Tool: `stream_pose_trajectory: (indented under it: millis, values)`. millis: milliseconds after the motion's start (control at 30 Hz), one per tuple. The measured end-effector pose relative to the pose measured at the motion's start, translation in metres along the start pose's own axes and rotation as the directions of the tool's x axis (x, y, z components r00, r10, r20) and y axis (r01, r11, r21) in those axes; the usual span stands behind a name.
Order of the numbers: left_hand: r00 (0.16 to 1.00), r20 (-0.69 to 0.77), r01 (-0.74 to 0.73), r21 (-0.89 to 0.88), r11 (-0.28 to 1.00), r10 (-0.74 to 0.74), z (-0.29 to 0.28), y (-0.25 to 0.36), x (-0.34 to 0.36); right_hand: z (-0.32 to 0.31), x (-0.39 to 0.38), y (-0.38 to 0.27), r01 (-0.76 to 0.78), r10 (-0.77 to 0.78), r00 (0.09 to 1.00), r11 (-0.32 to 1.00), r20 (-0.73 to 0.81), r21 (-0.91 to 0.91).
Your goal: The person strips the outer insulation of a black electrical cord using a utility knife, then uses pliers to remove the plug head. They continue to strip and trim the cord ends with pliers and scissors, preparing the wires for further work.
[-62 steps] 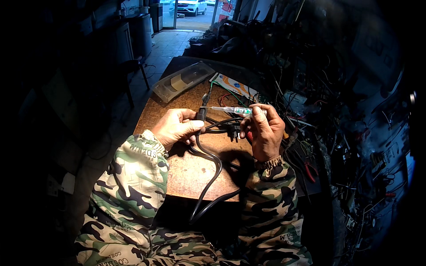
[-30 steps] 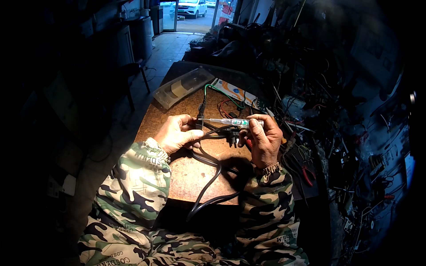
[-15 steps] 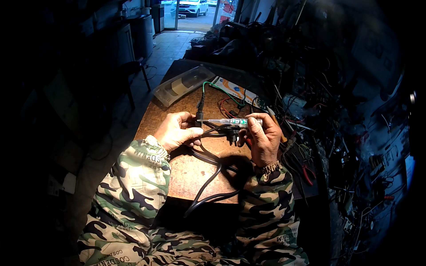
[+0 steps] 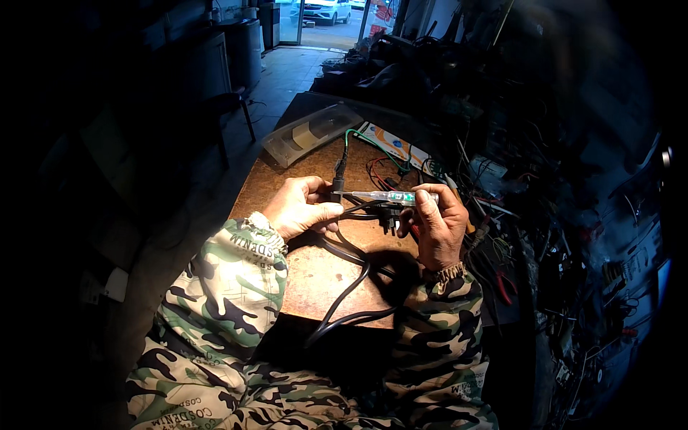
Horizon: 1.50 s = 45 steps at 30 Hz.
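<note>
My left hand [image 4: 299,206] is closed around a black cable connector [image 4: 337,185], thumb and fingers pinching it and the cord beneath. A clear-handled tester screwdriver [image 4: 380,196] with green parts inside lies level in my right hand [image 4: 440,228], pinched between thumb and fingers. Its thin metal tip points left and meets the side of the connector, though actual contact is too small to tell. Below the tester hangs a black power plug [image 4: 389,221] with its prongs down, close to my right fingers. The black cable [image 4: 347,288] loops over the table's near edge.
On the wooden table [image 4: 269,175] lie a clear plastic package [image 4: 315,134], a white-and-orange card [image 4: 394,145] and a green wire [image 4: 373,136] running to the connector. Tangled wires and red-handled pliers [image 4: 506,288] crowd the right side. A dark chair [image 4: 228,107] stands left.
The whole view has shifted slightly, so everything appears a little further right. Both hands keep the same hold, with the tester tip still at the connector.
</note>
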<state>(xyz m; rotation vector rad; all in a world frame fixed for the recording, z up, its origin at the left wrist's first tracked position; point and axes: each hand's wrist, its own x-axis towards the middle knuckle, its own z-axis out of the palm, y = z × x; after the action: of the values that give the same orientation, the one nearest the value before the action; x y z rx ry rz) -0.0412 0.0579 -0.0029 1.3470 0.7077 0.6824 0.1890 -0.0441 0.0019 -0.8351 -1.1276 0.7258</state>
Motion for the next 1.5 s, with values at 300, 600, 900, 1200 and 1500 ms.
stream_pose_trajectory:
  millis: [300, 600, 900, 1200, 1500]
  values:
    - [1.0, -0.004, 0.004, 0.024, 1.0, -0.004, -0.003, -0.002, 0.001, 0.005, 0.0, -0.001, -0.017, 0.017, 1.0, 1.0, 0.005, 0.016]
    - [1.0, -0.01, -0.013, 0.03, 0.999, 0.013, -0.002, -0.007, 0.004, 0.003, -0.001, -0.003, -0.019, 0.018, 1.0, 1.0, 0.025, 0.023]
    - [1.0, -0.022, -0.01, 0.039, 0.999, 0.011, -0.001, -0.006, 0.004, 0.001, 0.0, -0.001, -0.04, 0.04, 0.997, 0.999, 0.062, 0.001]
    - [1.0, -0.006, -0.024, -0.001, 1.0, 0.024, 0.0, -0.004, 0.002, 0.0, 0.0, 0.0, -0.052, 0.053, 0.997, 0.999, 0.06, -0.009]
    - [0.998, 0.051, 0.044, -0.116, 0.992, -0.039, -0.008, -0.006, 0.004, 0.001, 0.0, 0.0, -0.076, 0.078, 0.995, 0.997, 0.057, -0.027]
